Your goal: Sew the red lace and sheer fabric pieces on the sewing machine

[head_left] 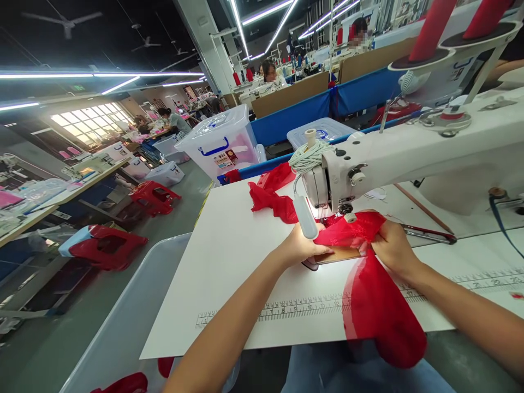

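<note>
some red fabric (341, 233) grasped by right fingers (382, 239), grip of left fingers (320, 249) unclear, ruler (303, 309) marked 10

red, partly sheer fabric (385, 305) lies bunched on the white table (204, 245), its near end overhanging the edge.

Printed scale (303, 307) along the worktop's (184, 273) front edge: numerals 1, 7, 8, 9, 10, 11 and 12 legible toward the left; 17, then 21, 22 and 23 legible toward the right; numerals between 12 and 17 hidden; label (225, 159) on the front of the large lidded storage box (243, 131): large word appears to read "Box", smaller print below it illegible; green sign (77, 87) below the ceiling lights: too small to read.
</note>
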`<state>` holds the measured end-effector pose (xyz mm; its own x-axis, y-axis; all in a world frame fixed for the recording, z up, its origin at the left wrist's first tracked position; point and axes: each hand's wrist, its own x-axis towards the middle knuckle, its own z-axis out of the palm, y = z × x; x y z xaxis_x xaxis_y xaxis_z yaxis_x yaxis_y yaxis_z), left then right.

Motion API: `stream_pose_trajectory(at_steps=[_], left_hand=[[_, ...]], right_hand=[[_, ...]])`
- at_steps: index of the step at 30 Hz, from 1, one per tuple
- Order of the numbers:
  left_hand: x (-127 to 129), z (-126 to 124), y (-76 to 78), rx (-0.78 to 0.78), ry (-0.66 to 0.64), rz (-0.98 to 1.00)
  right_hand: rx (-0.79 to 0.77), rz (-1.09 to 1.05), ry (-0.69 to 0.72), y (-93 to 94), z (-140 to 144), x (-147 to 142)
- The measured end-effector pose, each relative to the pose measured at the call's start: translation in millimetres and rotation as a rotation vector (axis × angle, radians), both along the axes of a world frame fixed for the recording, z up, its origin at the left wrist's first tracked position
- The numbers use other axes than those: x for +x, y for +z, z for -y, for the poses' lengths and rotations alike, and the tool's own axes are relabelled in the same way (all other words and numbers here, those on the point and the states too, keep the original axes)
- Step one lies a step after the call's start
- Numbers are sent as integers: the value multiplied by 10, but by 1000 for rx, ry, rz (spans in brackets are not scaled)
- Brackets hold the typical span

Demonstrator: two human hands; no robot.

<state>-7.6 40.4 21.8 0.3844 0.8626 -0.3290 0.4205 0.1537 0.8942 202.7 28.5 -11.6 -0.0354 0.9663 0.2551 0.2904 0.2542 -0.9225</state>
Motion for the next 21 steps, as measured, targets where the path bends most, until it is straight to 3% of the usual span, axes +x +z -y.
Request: stream_pose_trajectory(at_steps=[5,8,13,21], left_hand=[[67,90,-138,423,-63,-170],[52,93,-168,581,-67,-214],[-29,158,-244,880,-165,-322],[-20,248,-404,1142,-269,-501]], right_hand=[[-4,-24,50,3,9,9],[-3,-29,105,26,-5,53],[294,144,303,61,-46,212],[424,408,471,58,-36,346]])
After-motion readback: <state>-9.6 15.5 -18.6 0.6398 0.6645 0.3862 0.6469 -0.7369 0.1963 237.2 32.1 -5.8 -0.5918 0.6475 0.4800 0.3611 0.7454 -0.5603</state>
